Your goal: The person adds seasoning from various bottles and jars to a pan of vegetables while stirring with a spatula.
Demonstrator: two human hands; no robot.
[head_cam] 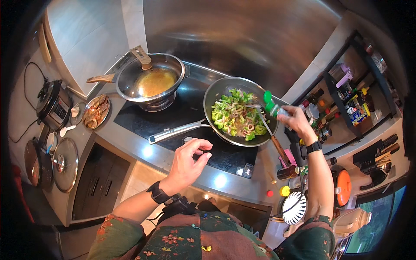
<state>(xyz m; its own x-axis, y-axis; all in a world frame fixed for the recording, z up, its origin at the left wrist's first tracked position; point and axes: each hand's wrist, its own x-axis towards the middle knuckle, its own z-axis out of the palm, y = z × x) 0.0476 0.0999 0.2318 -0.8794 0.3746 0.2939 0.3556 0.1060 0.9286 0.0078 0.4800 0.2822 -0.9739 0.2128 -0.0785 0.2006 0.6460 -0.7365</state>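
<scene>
My right hand [295, 121] grips a small clear seasoning shaker [275, 110] with a green flip cap standing open. The shaker tilts over the right rim of a frying pan [224, 85]. Inside the pan lie chopped broccoli [240, 95] and sliced pale rings that look like squid. A metal spatula [264, 121] with a wooden handle rests in the food, its handle across the pan's near right rim. Empty, with fingers curled and thumb apart, my left hand [191, 159] hovers in front of the cooktop, near the pan's metal handle [178, 130].
A wok [122, 87] under a glass lid [156, 83] sits on the left burner. Left of it are a plate of cooked food [96, 112], an electric cooker [53, 104] and a loose glass lid [65, 165]. Bottles, a striped plate [294, 208] and an orange pot lid [344, 188] crowd the right counter.
</scene>
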